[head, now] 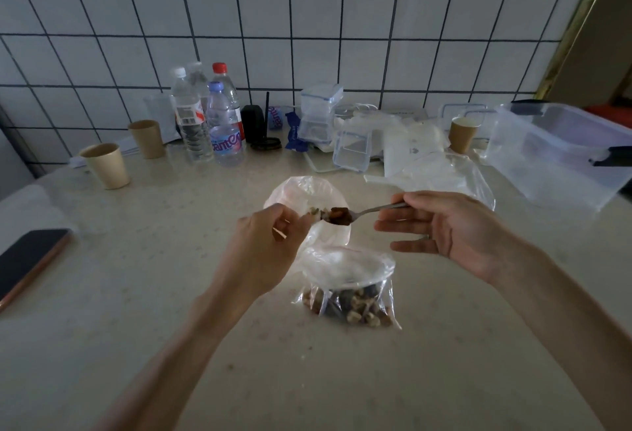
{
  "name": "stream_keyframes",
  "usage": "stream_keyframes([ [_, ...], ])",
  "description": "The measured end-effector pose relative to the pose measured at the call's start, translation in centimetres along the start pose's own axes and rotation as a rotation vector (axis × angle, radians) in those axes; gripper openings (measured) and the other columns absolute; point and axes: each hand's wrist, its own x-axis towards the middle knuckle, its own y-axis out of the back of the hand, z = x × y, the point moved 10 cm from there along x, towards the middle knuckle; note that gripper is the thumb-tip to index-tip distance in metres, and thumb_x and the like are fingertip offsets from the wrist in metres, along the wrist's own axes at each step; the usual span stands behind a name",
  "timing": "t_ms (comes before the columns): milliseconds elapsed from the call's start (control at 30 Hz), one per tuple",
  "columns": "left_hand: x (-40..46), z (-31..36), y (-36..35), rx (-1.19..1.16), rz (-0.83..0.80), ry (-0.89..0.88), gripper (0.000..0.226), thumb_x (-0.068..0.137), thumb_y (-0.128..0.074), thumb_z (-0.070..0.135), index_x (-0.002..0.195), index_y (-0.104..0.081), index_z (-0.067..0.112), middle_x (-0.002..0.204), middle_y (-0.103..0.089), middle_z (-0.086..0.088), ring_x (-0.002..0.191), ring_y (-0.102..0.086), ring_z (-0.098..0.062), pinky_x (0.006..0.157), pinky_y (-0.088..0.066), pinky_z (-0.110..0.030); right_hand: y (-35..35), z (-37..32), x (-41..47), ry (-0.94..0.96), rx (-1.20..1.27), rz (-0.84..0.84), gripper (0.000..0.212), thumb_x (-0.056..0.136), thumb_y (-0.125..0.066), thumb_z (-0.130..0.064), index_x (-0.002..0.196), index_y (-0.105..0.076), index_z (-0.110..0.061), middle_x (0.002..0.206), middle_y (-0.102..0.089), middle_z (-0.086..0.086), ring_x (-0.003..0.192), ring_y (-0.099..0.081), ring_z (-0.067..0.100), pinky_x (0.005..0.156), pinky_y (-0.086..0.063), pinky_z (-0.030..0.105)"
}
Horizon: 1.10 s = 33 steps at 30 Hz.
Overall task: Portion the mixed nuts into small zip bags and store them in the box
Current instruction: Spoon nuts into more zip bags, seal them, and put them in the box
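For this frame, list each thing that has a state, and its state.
Left hand: grips the small bag's rim.
Small bag: held open, a few nuts inside.
Right hand: pinches the spoon handle.
Spoon: loaded with nuts, at the small bag's mouth.
Big nut bag: open, standing on the counter, partly full.
Storage box: lid off, nothing visible inside.
Red-cap bottle: capped.
Phone: screen dark.

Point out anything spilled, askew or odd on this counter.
Nothing looks spilled. The loaded spoon sits level at the mouth of the small zip bag. The big nut bag stands open. Only the clutter along the wall is untidy.
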Motion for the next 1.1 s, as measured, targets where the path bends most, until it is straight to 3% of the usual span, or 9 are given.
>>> stream_keyframes([
  [100, -1.7, -0.2, -2.0, 0.073, -0.151, 0.053, 0.04, 0.097, -0.052, 0.063, 0.077, -0.069, 0.032, 0.06, -0.065, 0.014, 0.063, -0.064, -0.001, 0.061, -0.042, -0.017, 0.4, 0.4, -2.0, 0.007, -0.056, -0.007, 0.028, 0.101, -0.057, -0.02, 0.118, -0.068, -0.001, 0.116, -0.074, 0.025, 0.11, -0.074, 0.039, 0.072, -0.064, 0.043],
  [267, -2.4, 0.3, -2.8, -0.03, -0.17, 0.055, 0.027, 0.1, -0.065, 0.04, 0.077, -0.071, 0.027, 0.053, -0.063, 0.019, 0.049, -0.059, -0.001, 0.055, -0.042, -0.009, 0.7, 0.4, -4.2, 0.112, -0.378, 0.002, 0.024, 0.106, -0.055, -0.023, 0.109, -0.072, -0.005, 0.104, -0.078, 0.02, 0.102, -0.077, 0.034, 0.075, -0.066, 0.046],
  [433, -2.7, 0.8, -2.1, -0.035, -0.113, -0.013, 0.027, 0.1, -0.066, 0.035, 0.075, -0.068, 0.027, 0.057, -0.065, 0.011, 0.049, -0.059, -0.005, 0.06, -0.052, -0.027, -1.5, -1.9, -6.9, 0.476, -0.933, -0.077, 0.02, 0.102, -0.056, -0.049, 0.106, -0.073, -0.039, 0.101, -0.079, -0.013, 0.098, -0.076, 0.012, 0.077, -0.061, 0.037],
  [500, -2.8, 0.6, -2.1, -0.037, -0.116, -0.007, 0.027, 0.1, -0.065, 0.037, 0.077, -0.069, 0.025, 0.057, -0.064, 0.012, 0.05, -0.06, -0.007, 0.065, -0.057, -0.036, -2.0, -2.0, -7.6, 0.542, -1.083, -0.114, 0.027, 0.102, -0.051, -0.056, 0.112, -0.071, -0.042, 0.105, -0.077, -0.02, 0.092, -0.076, 0.016, 0.077, -0.061, 0.043],
  [600, -2.9, 0.7, -1.9, 0.0, -0.113, -0.028, 0.029, 0.1, -0.064, 0.041, 0.076, -0.069, 0.026, 0.057, -0.063, 0.018, 0.054, -0.063, -0.007, 0.065, -0.055, -0.031, -1.7, -2.6, -7.3, 0.554, -0.906, -0.118, 0.025, 0.102, -0.055, -0.051, 0.11, -0.073, -0.036, 0.107, -0.079, -0.009, 0.099, -0.076, 0.02, 0.077, -0.063, 0.048],
  [767, -2.2, 0.4, -1.4, 0.024, -0.097, -0.026, 0.032, 0.097, -0.064, 0.049, 0.072, -0.067, 0.031, 0.059, -0.066, 0.021, 0.057, -0.064, -0.003, 0.06, -0.045, -0.021, -0.7, -2.7, -4.8, 0.451, -0.468, -0.072, 0.019, 0.104, -0.057, -0.019, 0.103, -0.073, -0.01, 0.1, -0.078, 0.019, 0.098, -0.077, 0.033, 0.075, -0.065, 0.045],
  [900, -0.4, -0.9, 0.0, -0.024, -0.027, 0.001, 0.035, 0.096, -0.061, 0.055, 0.073, -0.069, 0.031, 0.066, -0.069, 0.016, 0.058, -0.066, -0.007, 0.057, -0.046, -0.02, -0.3, -1.6, -2.1, 0.333, -0.236, -0.004, 0.025, 0.107, -0.052, -0.017, 0.107, -0.07, -0.001, 0.101, -0.076, 0.027, 0.1, -0.075, 0.04, 0.072, -0.063, 0.042],
  [1033, 3.0, -2.7, 2.5, 0.015, 0.213, -0.015, 0.022, 0.094, -0.065, 0.048, 0.091, -0.066, 0.026, 0.081, -0.066, 0.013, 0.073, -0.063, -0.004, 0.065, -0.047, -0.025, -0.3, -0.6, 1.2, 0.238, -0.149, 0.116, 0.027, 0.108, -0.051, -0.019, 0.111, -0.068, 0.002, 0.102, -0.077, 0.024, 0.1, -0.076, 0.039, 0.07, -0.063, 0.043],
  [1100, 4.8, -4.4, 2.3, 0.11, 0.228, 0.053, 0.039, 0.092, -0.069, 0.054, 0.11, -0.061, 0.021, 0.101, -0.063, 0.008, 0.087, -0.062, -0.012, 0.076, -0.052, -0.032, -0.7, -0.2, 2.8, 0.2, -0.13, 0.145, 0.029, 0.109, -0.051, -0.02, 0.114, -0.067, 0.003, 0.101, -0.078, 0.022, 0.099, -0.077, 0.037, 0.071, -0.064, 0.043],
])
